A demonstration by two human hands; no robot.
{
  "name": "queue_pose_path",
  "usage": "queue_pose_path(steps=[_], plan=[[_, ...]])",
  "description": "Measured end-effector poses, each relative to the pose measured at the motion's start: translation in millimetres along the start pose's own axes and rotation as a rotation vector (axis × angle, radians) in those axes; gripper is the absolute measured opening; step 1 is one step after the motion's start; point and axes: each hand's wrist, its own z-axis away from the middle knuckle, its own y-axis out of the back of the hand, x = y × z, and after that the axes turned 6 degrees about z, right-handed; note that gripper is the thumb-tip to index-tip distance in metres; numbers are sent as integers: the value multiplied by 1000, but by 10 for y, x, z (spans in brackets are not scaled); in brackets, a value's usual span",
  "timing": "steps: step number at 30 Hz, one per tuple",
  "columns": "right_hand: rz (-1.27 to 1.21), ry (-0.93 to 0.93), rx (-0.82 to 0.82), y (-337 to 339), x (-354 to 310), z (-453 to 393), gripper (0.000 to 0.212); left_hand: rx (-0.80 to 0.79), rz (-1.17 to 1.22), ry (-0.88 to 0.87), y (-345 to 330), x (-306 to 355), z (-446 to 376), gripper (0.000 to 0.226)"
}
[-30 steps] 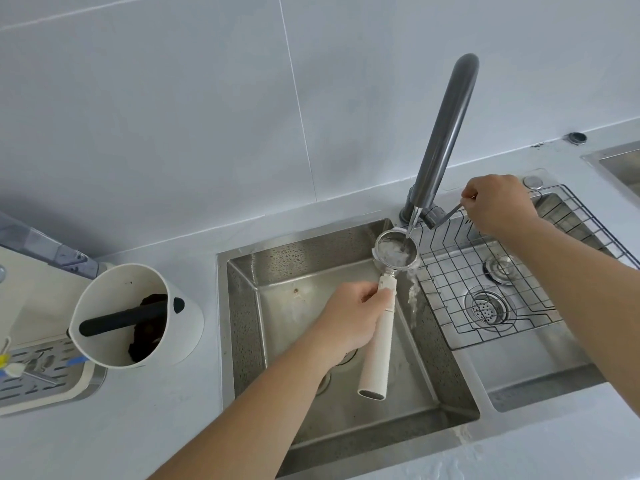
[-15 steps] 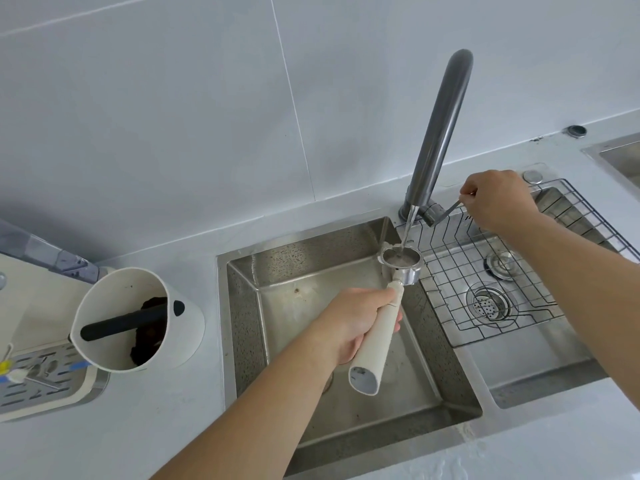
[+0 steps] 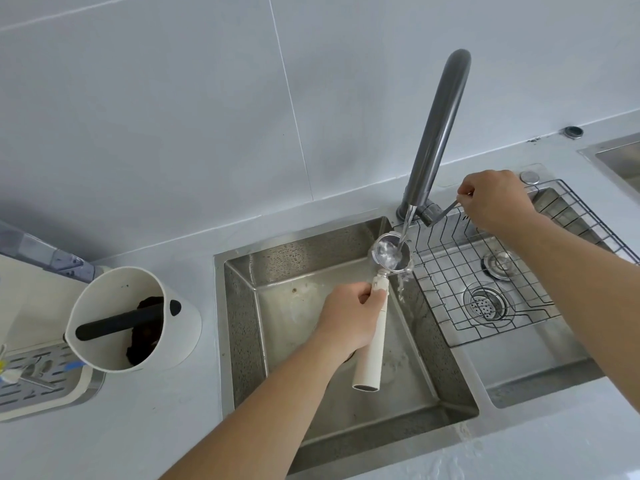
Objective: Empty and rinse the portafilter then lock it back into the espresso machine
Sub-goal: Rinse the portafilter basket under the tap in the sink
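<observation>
flanking the sink (image 3: 242,306): knock box (image 3: 133,317) left, wire rack (image 3: 485,271) right.

head cam | looks forward and down | close above sink (image 3: 242,306) | both forearms enter from below

Portafilter (image 3: 372,337): shiny metal basket, matt white plastic handle. Sink (image 3: 242,306) brushed steel, wet. Tap (image 3: 436,133) satin grey metal. Knock bin (image 3: 180,327) smooth white plastic. Wire rack (image 3: 450,271) glossy metal.

Espresso machine (image 3: 20,327) cut off at left edge; sink drain (image 3: 349,356) hidden under left hand (image 3: 348,322).
</observation>
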Motion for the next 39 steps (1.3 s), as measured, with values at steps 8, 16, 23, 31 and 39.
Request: queue_pose_path(steps=[8, 16, 23, 31, 39], plan=[[8, 3, 1, -19, 19, -20, 18, -72, 344, 21, -93, 29, 9, 30], [8, -4, 9, -28, 11, -4, 18, -206, 578, 161, -145, 195, 38, 32], [-54, -52, 20, -47, 11, 9, 20, -212, 667, 231, -86, 242, 102, 25], [-345, -245, 90, -83, -37, 80, 19, -205, 588, 221, -16, 111, 153, 17], [-467, -337, 109, -113, -71, 109, 21, -278, 642, 216, 18, 199, 136, 24]])
